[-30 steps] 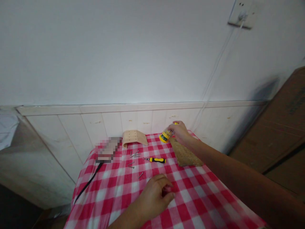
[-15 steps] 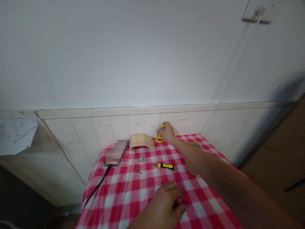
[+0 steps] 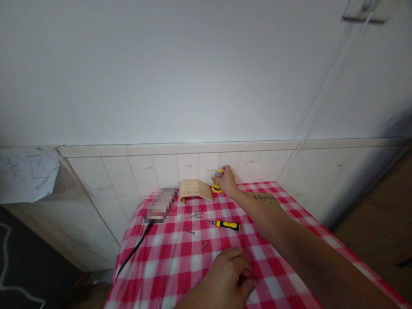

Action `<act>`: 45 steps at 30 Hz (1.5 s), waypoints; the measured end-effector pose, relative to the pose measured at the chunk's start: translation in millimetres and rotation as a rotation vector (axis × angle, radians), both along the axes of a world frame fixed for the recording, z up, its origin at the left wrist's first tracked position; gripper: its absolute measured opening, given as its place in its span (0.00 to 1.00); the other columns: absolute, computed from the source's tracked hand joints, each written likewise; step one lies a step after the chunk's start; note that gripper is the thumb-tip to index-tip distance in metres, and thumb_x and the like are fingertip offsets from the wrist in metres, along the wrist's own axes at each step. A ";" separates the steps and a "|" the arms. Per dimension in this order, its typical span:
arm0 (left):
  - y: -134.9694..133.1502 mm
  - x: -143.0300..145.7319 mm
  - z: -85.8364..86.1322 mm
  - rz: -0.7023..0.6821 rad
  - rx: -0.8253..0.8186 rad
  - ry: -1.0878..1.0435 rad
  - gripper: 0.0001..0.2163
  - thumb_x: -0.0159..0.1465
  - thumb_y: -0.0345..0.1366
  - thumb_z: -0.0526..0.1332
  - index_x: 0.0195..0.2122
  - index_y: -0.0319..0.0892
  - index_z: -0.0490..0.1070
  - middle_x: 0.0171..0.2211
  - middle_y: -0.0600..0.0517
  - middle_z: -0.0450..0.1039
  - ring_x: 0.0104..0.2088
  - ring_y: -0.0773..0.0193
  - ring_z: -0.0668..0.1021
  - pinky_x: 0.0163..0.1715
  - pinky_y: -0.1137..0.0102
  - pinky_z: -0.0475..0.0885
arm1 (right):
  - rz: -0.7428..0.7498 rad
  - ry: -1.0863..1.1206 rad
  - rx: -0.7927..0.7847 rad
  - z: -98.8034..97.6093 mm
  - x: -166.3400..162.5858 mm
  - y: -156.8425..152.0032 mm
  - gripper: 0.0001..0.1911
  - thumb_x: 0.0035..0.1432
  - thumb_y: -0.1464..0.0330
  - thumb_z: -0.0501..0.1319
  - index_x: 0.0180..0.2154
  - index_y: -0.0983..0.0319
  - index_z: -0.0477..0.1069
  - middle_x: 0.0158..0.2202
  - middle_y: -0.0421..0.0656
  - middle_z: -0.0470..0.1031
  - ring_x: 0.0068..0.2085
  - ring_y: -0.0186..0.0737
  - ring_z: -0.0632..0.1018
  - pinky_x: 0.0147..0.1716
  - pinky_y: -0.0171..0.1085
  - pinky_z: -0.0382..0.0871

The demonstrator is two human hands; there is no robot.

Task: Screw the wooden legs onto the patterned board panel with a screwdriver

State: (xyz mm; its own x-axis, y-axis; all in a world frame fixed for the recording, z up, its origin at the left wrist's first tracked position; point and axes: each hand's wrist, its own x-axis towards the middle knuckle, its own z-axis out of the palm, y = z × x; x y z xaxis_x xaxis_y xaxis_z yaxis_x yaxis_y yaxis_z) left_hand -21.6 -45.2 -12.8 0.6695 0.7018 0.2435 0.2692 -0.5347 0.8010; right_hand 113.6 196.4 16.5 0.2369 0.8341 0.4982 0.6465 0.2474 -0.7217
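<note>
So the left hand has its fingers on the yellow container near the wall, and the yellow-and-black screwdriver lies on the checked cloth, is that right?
Not quite: the head view shows the right hand with its fingers on the yellow container near the wall. The yellow-and-black screwdriver does lie on the checked cloth.

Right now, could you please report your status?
Right hand around yellow container, beside curved wooden piece. Left hand seemingly empty. Screwdriver between them.
</note>
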 end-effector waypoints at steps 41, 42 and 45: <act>-2.1 0.2 6.2 0.004 0.038 0.011 0.06 0.57 0.23 0.61 0.30 0.41 0.72 0.33 0.52 0.73 0.36 0.64 0.74 0.37 0.72 0.68 | 0.028 -0.207 -0.116 -7.8 37.6 -56.6 0.23 0.55 0.69 0.67 0.53 0.63 0.67 0.52 0.54 0.76 0.52 0.50 0.79 0.49 0.45 0.74; -2.1 0.3 5.9 0.004 0.034 0.014 0.06 0.57 0.23 0.62 0.30 0.41 0.72 0.33 0.52 0.73 0.36 0.64 0.74 0.37 0.72 0.68 | 0.020 -0.229 -0.108 -5.5 49.1 -67.0 0.22 0.56 0.70 0.66 0.53 0.62 0.68 0.53 0.53 0.76 0.53 0.49 0.78 0.51 0.46 0.73; -2.2 0.6 4.6 0.010 0.024 0.019 0.06 0.57 0.23 0.62 0.31 0.41 0.73 0.34 0.52 0.73 0.37 0.63 0.75 0.38 0.71 0.69 | -0.021 -0.293 -0.092 0.0 89.7 -102.6 0.20 0.57 0.71 0.64 0.53 0.59 0.70 0.53 0.52 0.76 0.52 0.49 0.78 0.52 0.46 0.72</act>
